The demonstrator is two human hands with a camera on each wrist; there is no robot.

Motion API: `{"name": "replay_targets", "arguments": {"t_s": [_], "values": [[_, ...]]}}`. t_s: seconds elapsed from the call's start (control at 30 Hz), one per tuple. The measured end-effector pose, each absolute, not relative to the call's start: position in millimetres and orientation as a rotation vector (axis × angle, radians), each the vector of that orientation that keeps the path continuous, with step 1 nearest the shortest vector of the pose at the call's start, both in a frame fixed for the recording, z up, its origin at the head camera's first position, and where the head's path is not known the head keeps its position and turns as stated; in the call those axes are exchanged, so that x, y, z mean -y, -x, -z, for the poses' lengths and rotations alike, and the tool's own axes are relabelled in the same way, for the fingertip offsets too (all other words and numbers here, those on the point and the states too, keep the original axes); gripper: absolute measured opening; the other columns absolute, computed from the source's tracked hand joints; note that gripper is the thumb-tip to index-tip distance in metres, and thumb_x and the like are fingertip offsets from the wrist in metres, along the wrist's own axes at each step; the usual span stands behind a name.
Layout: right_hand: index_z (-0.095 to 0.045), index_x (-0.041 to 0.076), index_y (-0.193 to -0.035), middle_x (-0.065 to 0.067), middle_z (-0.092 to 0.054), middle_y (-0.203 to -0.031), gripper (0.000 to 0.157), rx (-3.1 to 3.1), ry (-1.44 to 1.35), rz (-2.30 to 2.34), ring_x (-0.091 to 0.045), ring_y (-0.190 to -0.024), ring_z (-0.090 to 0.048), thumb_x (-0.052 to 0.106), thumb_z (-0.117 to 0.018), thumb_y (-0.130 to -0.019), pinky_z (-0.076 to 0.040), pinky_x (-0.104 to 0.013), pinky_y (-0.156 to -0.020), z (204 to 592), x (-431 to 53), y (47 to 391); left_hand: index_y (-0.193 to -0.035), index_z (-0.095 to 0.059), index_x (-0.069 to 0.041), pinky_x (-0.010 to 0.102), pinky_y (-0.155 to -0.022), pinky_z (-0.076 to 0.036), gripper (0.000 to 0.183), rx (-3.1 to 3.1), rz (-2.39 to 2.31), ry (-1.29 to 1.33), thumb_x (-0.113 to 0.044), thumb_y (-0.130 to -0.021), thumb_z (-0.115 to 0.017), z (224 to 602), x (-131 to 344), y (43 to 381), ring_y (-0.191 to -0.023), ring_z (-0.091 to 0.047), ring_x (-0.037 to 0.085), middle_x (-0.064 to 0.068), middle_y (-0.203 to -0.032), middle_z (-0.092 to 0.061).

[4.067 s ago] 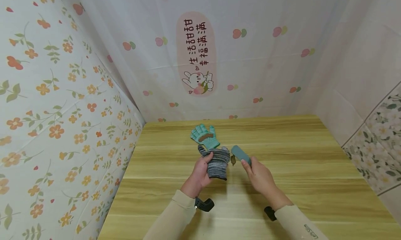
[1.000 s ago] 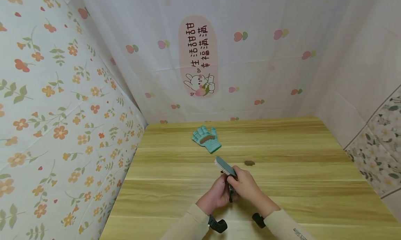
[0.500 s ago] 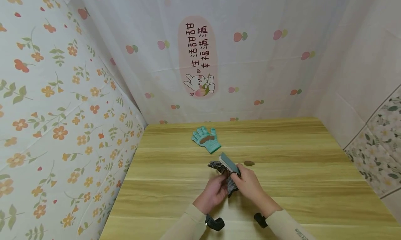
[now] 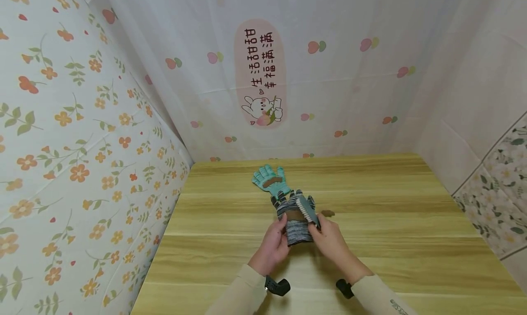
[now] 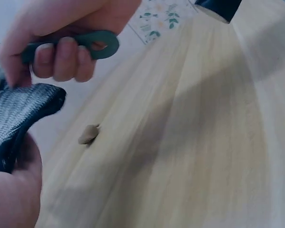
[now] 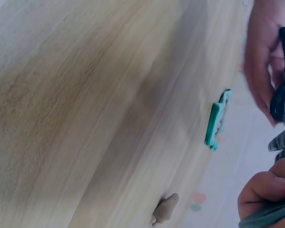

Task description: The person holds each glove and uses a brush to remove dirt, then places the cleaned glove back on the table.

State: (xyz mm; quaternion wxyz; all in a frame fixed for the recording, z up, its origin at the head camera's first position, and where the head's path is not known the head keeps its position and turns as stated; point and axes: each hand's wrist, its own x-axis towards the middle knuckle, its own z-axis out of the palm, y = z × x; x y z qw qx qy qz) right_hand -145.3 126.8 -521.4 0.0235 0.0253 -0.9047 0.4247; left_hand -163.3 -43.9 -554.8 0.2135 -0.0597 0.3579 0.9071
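My left hand (image 4: 275,242) holds a grey-and-black striped knit glove (image 4: 298,233) by its left side, near the cuff. The glove's fingers point away from me, and a brown patch (image 4: 293,215) crosses its face. My right hand (image 4: 329,239) grips a blue-green brush (image 4: 311,210) with white bristles, slanted over the glove's right side. In the left wrist view, fingers are curled round the brush handle (image 5: 107,45), which has a hole in its end. Whether the bristles touch the glove is hard to tell.
A teal knit glove (image 4: 269,180) with a brown patch lies flat just beyond the striped one. A small brown lump (image 4: 328,213) lies on the wood-grain table (image 4: 206,260) right of the brush. Patterned cloths (image 4: 341,91) hang around the table.
The striped glove has turned from edge-on and crumpled to spread out, showing its brown patch. The brush has moved slightly right. Four seconds ago, the brush was held apart from the glove.
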Motion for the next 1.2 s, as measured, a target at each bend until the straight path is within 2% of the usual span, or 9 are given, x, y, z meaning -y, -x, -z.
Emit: {"name": "replay_targets", "arguments": {"t_s": [0.17,0.3,0.43,0.53,0.77,0.97,1.13,1.2], "values": [[-0.056,0.006,-0.095,-0.003,-0.049,-0.071,0.010,2.850,-0.077,-1.315,-0.016,-0.060,-0.047,0.015,-0.058,-0.098,-0.039,-0.027,-0.053,523,-129,146,-0.112,-0.049,-0.007,0.020,-0.086,-0.051,0.014,-1.052,-2.569,0.152,-0.020,-0.109,-0.045,546,52,167,-0.096,-0.061,0.005,-0.004,-0.102,-0.061],[-0.057,0.005,-0.096,-0.004,-0.050,-0.073,0.013,2.858,-0.098,-1.332,-0.015,-0.060,-0.046,0.018,-0.059,-0.099,-0.038,-0.026,-0.053,522,-131,147,-0.095,-0.051,-0.014,0.015,-0.082,-0.046,0.019,-1.046,-2.580,0.174,-0.021,-0.110,-0.042,538,60,171,-0.089,-0.055,0.001,-0.008,-0.092,-0.056],[-0.056,0.007,-0.093,-0.003,-0.048,-0.073,0.016,2.846,-0.123,-1.345,-0.015,-0.060,-0.046,0.022,-0.060,-0.098,-0.038,-0.026,-0.055,520,-131,148,-0.090,-0.052,-0.020,0.013,-0.086,-0.040,0.026,-1.057,-2.576,0.182,-0.022,-0.110,-0.036,529,67,173,-0.092,-0.051,0.000,-0.011,-0.090,-0.052],[-0.056,0.008,-0.091,-0.003,-0.047,-0.072,0.017,2.837,-0.141,-1.344,-0.015,-0.060,-0.046,0.023,-0.061,-0.098,-0.039,-0.027,-0.055,517,-130,148,-0.086,-0.052,-0.021,0.015,-0.085,-0.041,0.029,-1.085,-2.570,0.187,-0.019,-0.108,-0.034,524,70,175,-0.089,-0.053,0.001,-0.012,-0.087,-0.053],[-0.058,0.008,-0.092,-0.004,-0.049,-0.074,0.019,2.872,-0.168,-1.303,-0.015,-0.064,-0.046,0.026,-0.060,-0.098,-0.039,-0.027,-0.057,514,-128,148,-0.081,-0.051,-0.021,0.014,-0.073,-0.038,0.028,-1.223,-2.532,0.323,-0.018,-0.106,-0.038,516,72,176,-0.074,-0.047,0.002,-0.012,-0.077,-0.049],[-0.062,0.006,-0.097,-0.004,-0.053,-0.077,0.039,2.885,-0.185,-1.302,-0.016,-0.068,-0.049,0.044,-0.053,-0.104,-0.041,-0.029,-0.061,509,-125,147,-0.075,-0.052,-0.024,0.011,-0.058,-0.033,0.032,-1.282,-2.490,0.331,-0.024,-0.106,-0.044,515,71,176,-0.063,-0.044,-0.001,-0.015,-0.068,-0.049],[-0.061,0.007,-0.095,-0.004,-0.056,-0.080,0.044,2.889,-0.227,-1.238,-0.017,-0.072,-0.051,0.048,-0.051,-0.104,-0.044,-0.031,-0.065,503,-119,147,-0.073,-0.052,-0.024,0.013,-0.070,-0.035,0.034,-1.249,-2.511,0.294,-0.018,-0.105,-0.043,515,68,175,-0.072,-0.047,0.001,-0.013,-0.073,-0.051],[-0.063,0.004,-0.102,-0.008,-0.061,-0.086,0.045,2.898,-0.240,-1.225,-0.021,-0.078,-0.055,0.046,-0.051,-0.105,-0.047,-0.035,-0.069,501,-115,147,-0.073,-0.051,-0.023,0.016,-0.075,-0.035,0.033,-1.244,-2.519,0.294,-0.016,-0.104,-0.041,514,66,175,-0.075,-0.046,0.002,-0.012,-0.074,-0.050]]}}
